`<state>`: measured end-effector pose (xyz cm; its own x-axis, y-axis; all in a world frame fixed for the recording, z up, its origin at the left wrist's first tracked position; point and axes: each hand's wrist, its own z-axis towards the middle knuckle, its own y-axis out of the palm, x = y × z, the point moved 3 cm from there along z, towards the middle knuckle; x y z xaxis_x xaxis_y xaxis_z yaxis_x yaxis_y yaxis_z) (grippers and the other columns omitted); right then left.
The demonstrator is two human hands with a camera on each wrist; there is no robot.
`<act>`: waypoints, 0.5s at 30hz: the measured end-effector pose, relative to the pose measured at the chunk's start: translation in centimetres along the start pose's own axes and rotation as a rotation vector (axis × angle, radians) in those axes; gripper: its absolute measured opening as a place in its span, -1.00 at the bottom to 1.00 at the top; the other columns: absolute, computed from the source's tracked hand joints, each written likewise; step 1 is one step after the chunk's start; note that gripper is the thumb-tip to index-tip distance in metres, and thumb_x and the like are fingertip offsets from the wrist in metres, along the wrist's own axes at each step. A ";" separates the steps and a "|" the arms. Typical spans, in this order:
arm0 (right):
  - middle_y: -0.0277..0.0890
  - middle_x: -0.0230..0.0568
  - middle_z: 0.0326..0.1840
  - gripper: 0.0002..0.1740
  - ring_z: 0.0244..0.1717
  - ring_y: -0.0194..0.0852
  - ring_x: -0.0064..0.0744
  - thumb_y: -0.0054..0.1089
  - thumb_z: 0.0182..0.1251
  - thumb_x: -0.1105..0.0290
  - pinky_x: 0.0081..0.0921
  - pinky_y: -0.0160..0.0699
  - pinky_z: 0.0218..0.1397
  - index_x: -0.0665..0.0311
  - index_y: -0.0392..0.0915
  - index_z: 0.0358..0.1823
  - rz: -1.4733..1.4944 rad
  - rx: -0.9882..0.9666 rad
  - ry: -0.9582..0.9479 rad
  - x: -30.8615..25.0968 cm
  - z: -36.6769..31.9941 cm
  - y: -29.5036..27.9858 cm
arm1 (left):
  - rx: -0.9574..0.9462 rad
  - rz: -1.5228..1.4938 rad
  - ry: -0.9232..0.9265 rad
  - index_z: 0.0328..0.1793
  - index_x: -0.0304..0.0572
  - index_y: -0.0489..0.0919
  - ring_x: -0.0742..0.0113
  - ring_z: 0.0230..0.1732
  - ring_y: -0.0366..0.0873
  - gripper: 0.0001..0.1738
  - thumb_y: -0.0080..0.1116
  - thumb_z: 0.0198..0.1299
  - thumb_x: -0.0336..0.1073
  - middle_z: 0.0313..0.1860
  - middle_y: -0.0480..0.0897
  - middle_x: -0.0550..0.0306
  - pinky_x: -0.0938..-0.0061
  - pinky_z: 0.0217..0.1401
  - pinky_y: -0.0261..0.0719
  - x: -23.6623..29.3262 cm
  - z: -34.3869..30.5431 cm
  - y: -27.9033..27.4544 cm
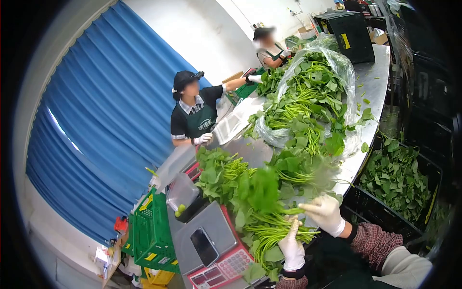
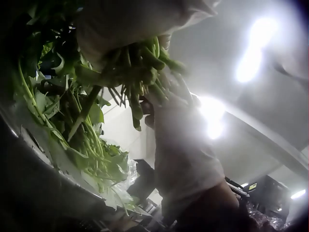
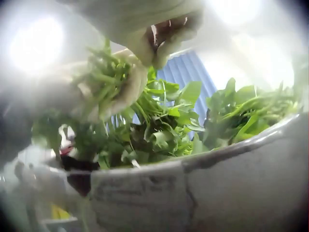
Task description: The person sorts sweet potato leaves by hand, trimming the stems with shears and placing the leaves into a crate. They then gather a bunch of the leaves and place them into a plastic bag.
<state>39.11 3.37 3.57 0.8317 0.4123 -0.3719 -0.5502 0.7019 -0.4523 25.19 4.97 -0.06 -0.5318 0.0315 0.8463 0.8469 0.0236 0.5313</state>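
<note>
My gloved left hand (image 1: 292,248) grips a thick bunch of leafy green stems (image 1: 272,232) above the near table edge. The cut ends of this bunch stick out past the hand in the left wrist view. Close beside it, my gloved right hand (image 1: 326,214) pinches a leafy sprig (image 1: 291,211) by its stem, with the blurred leaves over the bunch. In the right wrist view the right hand (image 3: 145,29) is above the left hand (image 3: 130,92), its fingers bent. More leafy greens (image 1: 221,173) lie just beyond.
A pink-and-grey scale (image 1: 231,265) with a phone (image 1: 204,246) on it stands at the left. A large pile of greens (image 1: 313,96) in plastic covers the metal table (image 1: 373,86). A black crate (image 1: 418,212) of greens sits at the right. Two people work across the table.
</note>
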 end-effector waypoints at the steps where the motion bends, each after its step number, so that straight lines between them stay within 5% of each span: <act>1: 0.39 -0.48 -0.49 -0.59 -0.50 0.32 -0.43 0.29 -0.10 0.35 -0.46 0.26 -0.42 -0.08 0.63 -0.10 -0.167 -0.061 -0.111 -0.7 -0.7 0.4 | 0.028 0.006 -0.068 0.01 -0.30 0.48 0.40 -0.27 0.52 -0.70 0.23 0.13 -0.52 -0.16 0.59 0.11 0.55 -0.14 0.50 -0.4 -0.3 -0.3; 6: 0.46 -0.47 -0.43 -0.64 -0.42 0.36 -0.40 0.26 0.01 0.31 -0.46 0.28 -0.32 -0.01 0.63 -0.08 -0.135 -0.182 -0.136 -1.3 -1.0 -0.1 | 0.022 -0.010 -0.077 0.02 -0.27 0.50 0.41 -0.24 0.51 -0.67 0.24 0.10 -0.54 -0.21 0.57 0.19 0.56 -0.11 0.50 -0.7 0.2 -1.3; 8: 0.48 -0.43 -0.46 -0.70 -0.39 0.37 -0.31 0.24 0.11 0.28 -0.43 0.29 -0.27 0.04 0.65 -0.08 0.329 -0.320 0.072 0.0 -1.4 0.3 | -0.001 -0.036 -0.083 0.07 -0.28 0.47 0.42 -0.23 0.52 -0.61 0.23 0.09 -0.56 -0.18 0.56 0.18 0.55 -0.12 0.51 -0.5 0.3 -1.2; 10: 0.56 -0.40 -0.44 -0.73 -0.37 0.46 -0.43 0.25 0.20 0.30 -0.50 0.39 -0.25 0.15 0.65 -0.07 0.385 -0.384 0.124 0.7 -1.5 0.2 | -0.039 -0.049 -0.111 0.03 -0.27 0.49 0.42 -0.20 0.53 -0.62 0.24 0.05 -0.62 -0.11 0.57 0.15 0.53 -0.08 0.54 -1.0 0.5 -1.8; 12: 0.62 -0.37 -0.39 -0.71 -0.35 0.51 -0.61 0.31 0.20 0.35 -0.61 0.49 -0.27 0.25 0.62 -0.05 1.031 -0.519 0.798 1.7 -2.6 1.5 | -0.083 0.021 -0.098 0.05 -0.27 0.48 0.42 -0.17 0.55 -0.58 0.26 0.03 -0.62 -0.10 0.57 0.14 0.52 -0.07 0.55 -1.1 0.7 -1.8; 15: 0.62 -0.33 -0.34 -0.72 -0.37 0.50 -0.70 0.32 0.20 0.38 -0.69 0.52 -0.30 0.35 0.61 -0.09 1.024 -0.552 0.785 2.7 -3.0 2.0 | -0.083 0.047 -0.085 0.06 -0.28 0.47 0.41 -0.16 0.56 -0.56 0.28 0.02 -0.62 -0.12 0.58 0.12 0.51 -0.06 0.56 -1.0 0.7 -1.7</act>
<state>40.04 4.09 -0.79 -0.1084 0.0389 -0.9933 -0.9895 -0.1003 0.1041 24.32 5.56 -1.87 -0.4868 0.1156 0.8658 0.8664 -0.0623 0.4954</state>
